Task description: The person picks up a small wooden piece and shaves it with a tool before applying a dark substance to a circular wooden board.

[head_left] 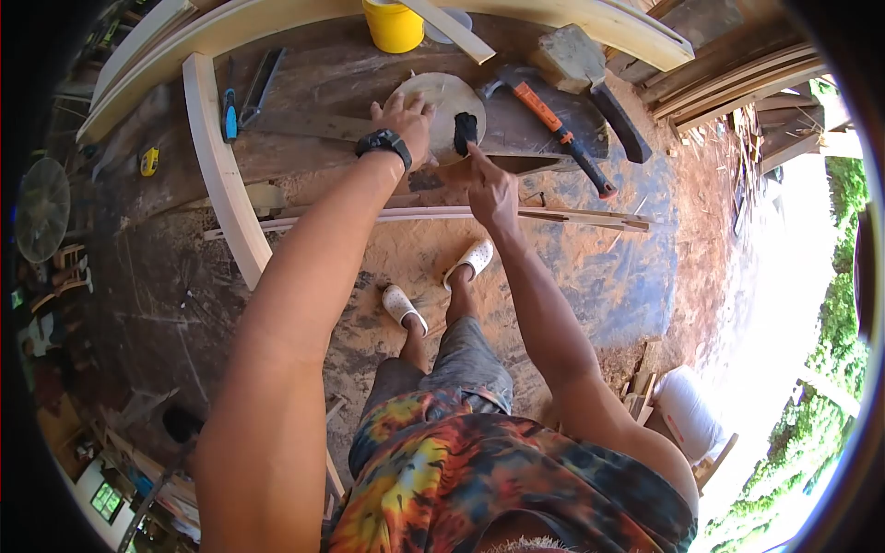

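Note:
A round pale wooden disc (444, 92) lies on the dark workbench (313, 74). My left hand (406, 124), below a black wristwatch, rests on the disc's left part with its fingers spread. A small black object (466, 134) stands on the disc's lower right part. My right hand (493, 189) is just below it, one finger extended up to the black object and the other fingers curled; whether they hold anything is hidden. To the right lies a hammer with an orange and black handle (544, 109).
A mallet (570, 60) lies at the upper right, a yellow bucket (394, 25) at the top. A long pale board (217, 157) crosses the left side, near a blue-handled tool (230, 115) and a yellow tape measure (149, 161). Thin strips (572, 217) lie below the bench edge.

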{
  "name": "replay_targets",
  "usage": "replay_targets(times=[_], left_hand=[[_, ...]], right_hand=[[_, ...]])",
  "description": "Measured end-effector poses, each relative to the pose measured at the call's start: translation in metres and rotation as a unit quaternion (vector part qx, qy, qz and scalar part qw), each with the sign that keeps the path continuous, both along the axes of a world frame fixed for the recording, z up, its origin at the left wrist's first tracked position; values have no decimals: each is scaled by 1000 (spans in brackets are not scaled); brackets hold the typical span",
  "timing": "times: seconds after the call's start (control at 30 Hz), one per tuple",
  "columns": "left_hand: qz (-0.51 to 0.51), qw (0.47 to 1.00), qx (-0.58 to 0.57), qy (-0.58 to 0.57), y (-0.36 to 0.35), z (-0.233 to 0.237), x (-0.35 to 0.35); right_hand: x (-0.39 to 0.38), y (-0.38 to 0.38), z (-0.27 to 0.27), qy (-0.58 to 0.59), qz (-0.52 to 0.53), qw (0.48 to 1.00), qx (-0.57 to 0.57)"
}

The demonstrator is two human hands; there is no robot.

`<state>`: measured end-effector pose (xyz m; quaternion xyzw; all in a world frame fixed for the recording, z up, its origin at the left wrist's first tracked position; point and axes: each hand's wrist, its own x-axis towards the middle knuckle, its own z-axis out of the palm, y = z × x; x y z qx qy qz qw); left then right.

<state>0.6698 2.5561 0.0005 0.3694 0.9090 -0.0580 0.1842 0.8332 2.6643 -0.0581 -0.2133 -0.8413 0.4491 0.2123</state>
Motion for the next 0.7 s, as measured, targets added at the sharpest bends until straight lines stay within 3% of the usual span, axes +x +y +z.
replay_targets(times=[0.13,0.27,0.37,0.5,0.57,0.7], left_hand=[[-5,1000,-1,1,0,-5,-2],[-9,1000,-5,13,0,-9,-4],[-9,1000,10,13,-1,-13,-1],[-12,1000,-2,3,1,-1,0],[-12,1000,-9,2,0,2,-1],[-10,1000,-3,-2,-1,-2,-2]], right_hand=[[-13,6,6,-55,5,998,35],[8,-4,2,-3,11,1000,13],[-14,7,8,-26,26,996,80],[-17,7,-2,-39,1,996,81],[3,-1,-6,2,4,1000,24],[-12,7,2,-25,12,998,62]])
